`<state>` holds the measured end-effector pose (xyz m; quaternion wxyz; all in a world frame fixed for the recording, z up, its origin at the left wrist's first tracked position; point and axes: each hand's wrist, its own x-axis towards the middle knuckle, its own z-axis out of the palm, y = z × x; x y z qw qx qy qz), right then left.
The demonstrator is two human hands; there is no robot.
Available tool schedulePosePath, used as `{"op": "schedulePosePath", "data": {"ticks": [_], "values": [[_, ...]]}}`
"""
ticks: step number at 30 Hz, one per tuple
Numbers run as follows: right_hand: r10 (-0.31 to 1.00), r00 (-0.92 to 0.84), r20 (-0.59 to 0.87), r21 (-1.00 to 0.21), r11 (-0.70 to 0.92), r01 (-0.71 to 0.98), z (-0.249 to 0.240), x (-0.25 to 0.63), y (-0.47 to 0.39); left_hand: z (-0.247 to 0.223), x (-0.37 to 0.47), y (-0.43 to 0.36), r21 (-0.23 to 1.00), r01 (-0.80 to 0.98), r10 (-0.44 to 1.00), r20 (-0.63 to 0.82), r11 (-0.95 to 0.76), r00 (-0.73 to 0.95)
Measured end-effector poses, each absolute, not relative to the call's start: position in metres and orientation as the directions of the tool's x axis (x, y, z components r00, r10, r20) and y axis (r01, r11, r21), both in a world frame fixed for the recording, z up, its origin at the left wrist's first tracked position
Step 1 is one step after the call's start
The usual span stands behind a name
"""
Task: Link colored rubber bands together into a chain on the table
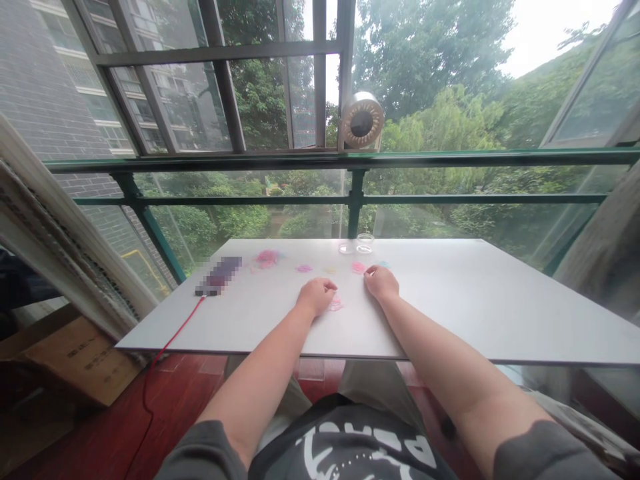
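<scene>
My left hand (317,297) rests over the white table (450,300) with its fingers curled together. Beside and partly under it lies a loose bunch of thin pink loops (336,304), which look like small elastic bands. My right hand (382,284) is pinched closed just right of a small pink pile (358,267). Whatever either hand holds is too small to make out. Behind the right fingers is a light blue pile (385,265). A yellow pile (329,270) and a purple pile (303,269) lie farther left, followed by a larger red-pink heap (267,257).
Clear round dishes (365,249) stand at the table's back edge. On the left lies a blurred-out phone-like device (220,275) with a red cable (175,333) running over the front edge. A green railing (300,200) and a round fan-like device (362,123) are behind.
</scene>
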<state>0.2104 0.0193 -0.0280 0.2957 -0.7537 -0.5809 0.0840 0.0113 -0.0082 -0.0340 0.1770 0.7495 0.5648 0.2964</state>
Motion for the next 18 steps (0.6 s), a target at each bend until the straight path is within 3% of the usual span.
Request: {"op": "schedulePosePath", "data": {"ticks": [13,18], "values": [[0.933,0.281,0.224,-0.472,-0.148,0.869,-0.0291,0.2097,0.0268,-0.0326,0.0123,-0.0106,0.567,0.761,0.946,0.245,-0.316,0.21],[0.939,0.249,0.236,-0.498,-0.103,0.861,-0.032,0.2115,0.0246,-0.0304,0.0135,-0.0144,0.534,0.78,0.943,0.244,-0.327,0.228]]}}
